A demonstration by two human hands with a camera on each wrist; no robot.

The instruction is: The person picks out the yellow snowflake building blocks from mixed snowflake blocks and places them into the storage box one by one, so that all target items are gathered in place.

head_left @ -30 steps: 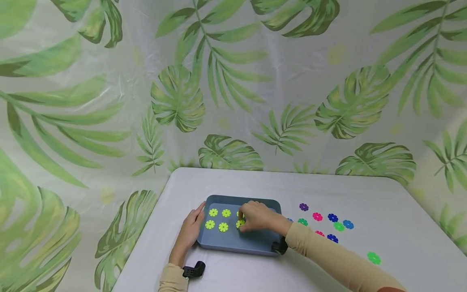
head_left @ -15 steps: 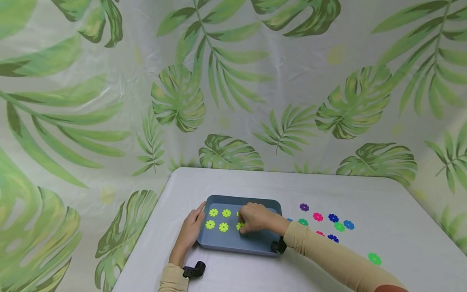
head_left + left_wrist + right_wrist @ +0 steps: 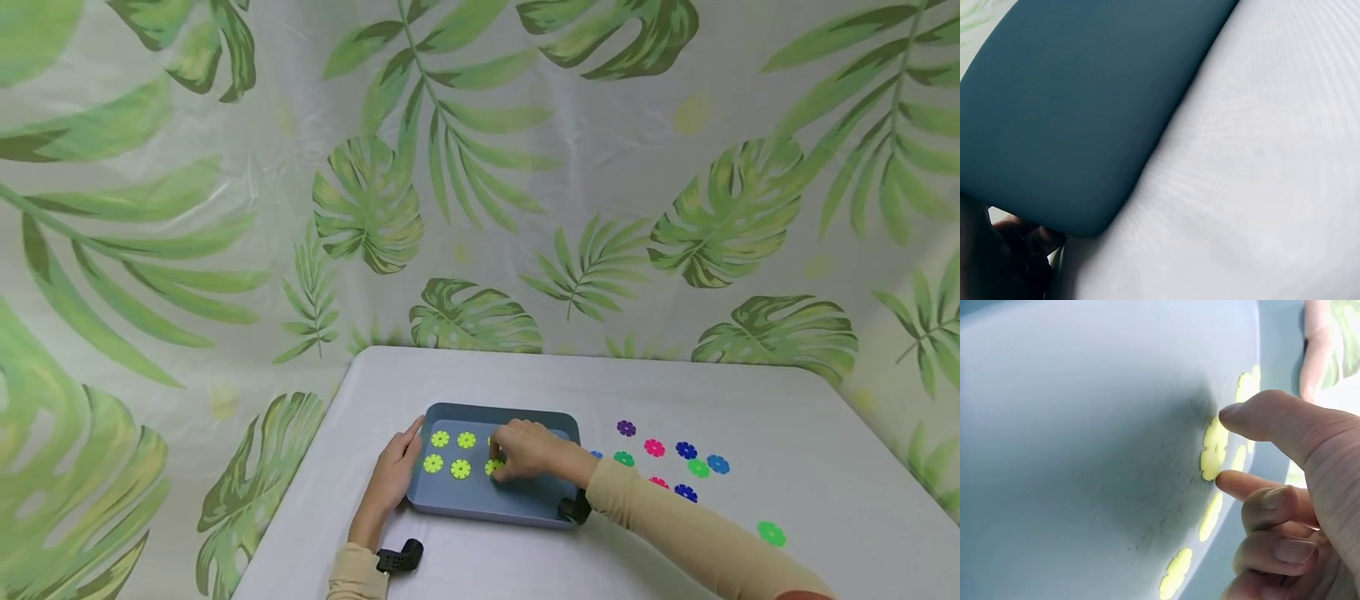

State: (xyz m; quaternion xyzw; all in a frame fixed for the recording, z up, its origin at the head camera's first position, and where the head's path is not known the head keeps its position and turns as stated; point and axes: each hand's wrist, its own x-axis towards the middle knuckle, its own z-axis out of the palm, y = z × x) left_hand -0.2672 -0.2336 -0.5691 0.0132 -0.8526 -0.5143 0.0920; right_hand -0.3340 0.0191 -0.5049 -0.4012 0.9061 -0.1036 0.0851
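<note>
A blue-grey tray (image 3: 517,510) lies on the white table and holds several yellow notched flower discs (image 3: 461,469) in two rows. My left hand (image 3: 388,475) rests along the tray's left outer wall, fingers fairly straight. Inside the tray, my right hand (image 3: 528,450) pinches one yellow disc (image 3: 1212,450) of the near row, thumb at one edge and index finger at the other. That disc appears to lie flat on the tray floor. Another yellow disc behind it is partly covered by the right hand. In the left wrist view the tray's outer wall (image 3: 1085,112) fills much of the picture.
Right of the tray lie several loose discs, among them a purple disc (image 3: 626,428), a pink disc (image 3: 654,448), a dark blue disc (image 3: 686,451) and a green disc (image 3: 771,534). The right forearm passes over that side. A leaf-patterned curtain (image 3: 480,208) hangs behind the table.
</note>
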